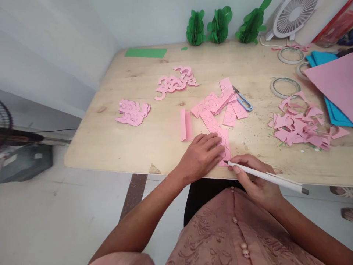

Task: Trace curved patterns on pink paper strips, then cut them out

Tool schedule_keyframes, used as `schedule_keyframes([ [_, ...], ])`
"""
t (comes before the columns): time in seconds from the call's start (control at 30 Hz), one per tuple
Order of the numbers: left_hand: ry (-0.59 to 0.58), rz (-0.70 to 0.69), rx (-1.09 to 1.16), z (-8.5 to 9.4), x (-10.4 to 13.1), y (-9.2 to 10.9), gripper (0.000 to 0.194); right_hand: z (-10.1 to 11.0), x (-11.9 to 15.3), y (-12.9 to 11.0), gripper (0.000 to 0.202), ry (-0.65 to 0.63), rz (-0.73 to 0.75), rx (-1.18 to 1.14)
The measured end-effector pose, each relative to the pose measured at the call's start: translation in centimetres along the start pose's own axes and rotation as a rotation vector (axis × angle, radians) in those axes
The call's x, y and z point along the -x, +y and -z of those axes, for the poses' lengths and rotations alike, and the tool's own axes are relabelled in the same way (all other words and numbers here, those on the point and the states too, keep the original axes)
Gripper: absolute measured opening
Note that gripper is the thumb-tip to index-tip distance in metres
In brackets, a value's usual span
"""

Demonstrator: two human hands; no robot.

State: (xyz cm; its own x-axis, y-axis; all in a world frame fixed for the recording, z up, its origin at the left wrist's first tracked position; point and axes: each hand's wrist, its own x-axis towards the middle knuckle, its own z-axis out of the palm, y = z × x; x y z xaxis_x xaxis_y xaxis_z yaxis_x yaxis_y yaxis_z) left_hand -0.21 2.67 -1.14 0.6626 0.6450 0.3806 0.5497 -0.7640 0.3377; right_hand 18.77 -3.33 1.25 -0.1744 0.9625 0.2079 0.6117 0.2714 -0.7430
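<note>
My left hand (202,156) lies flat on a pink paper strip (224,141) near the table's front edge, its fingers spread a little. Curved lines are drawn on the strip. My right hand (256,180) is closed round a white pen (267,177), whose dark tip touches or hovers just over the strip's lower end. Beyond my hands lie more pink strips with drawn curves (212,103), overlapping each other. Blue-handled snips (245,103) rest beside them. A folded pink paper (186,125) is left of the strip.
Cut pink shapes (132,112) and curly pieces (175,84) lie left and back. Pink scraps (300,127), tape rolls (285,87) and coloured sheets (333,84) are right. Green paper figures (220,25) and a white fan (294,16) stand behind.
</note>
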Motion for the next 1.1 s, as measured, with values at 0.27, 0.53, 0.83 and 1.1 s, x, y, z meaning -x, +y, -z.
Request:
schedule_keyframes([
  [0.27, 0.018, 0.002, -0.003, 0.00, 0.02, 0.06, 0.017, -0.29, 0.01, -0.16, 0.009, -0.018, 0.056, 0.043],
  [0.53, 0.002, 0.008, 0.001, 0.04, 0.04, 0.03, 0.018, -0.59, 0.12, 0.06, 0.010, -0.017, 0.082, 0.070],
  [0.83, -0.010, 0.012, -0.001, 0.08, 0.05, 0.03, 0.019, -0.71, -0.03, -0.03, 0.010, -0.028, 0.112, 0.083],
  [1.1, -0.007, 0.014, 0.002, 0.09, 0.05, 0.06, 0.019, -0.93, -0.06, 0.29, 0.010, -0.026, 0.153, 0.092],
])
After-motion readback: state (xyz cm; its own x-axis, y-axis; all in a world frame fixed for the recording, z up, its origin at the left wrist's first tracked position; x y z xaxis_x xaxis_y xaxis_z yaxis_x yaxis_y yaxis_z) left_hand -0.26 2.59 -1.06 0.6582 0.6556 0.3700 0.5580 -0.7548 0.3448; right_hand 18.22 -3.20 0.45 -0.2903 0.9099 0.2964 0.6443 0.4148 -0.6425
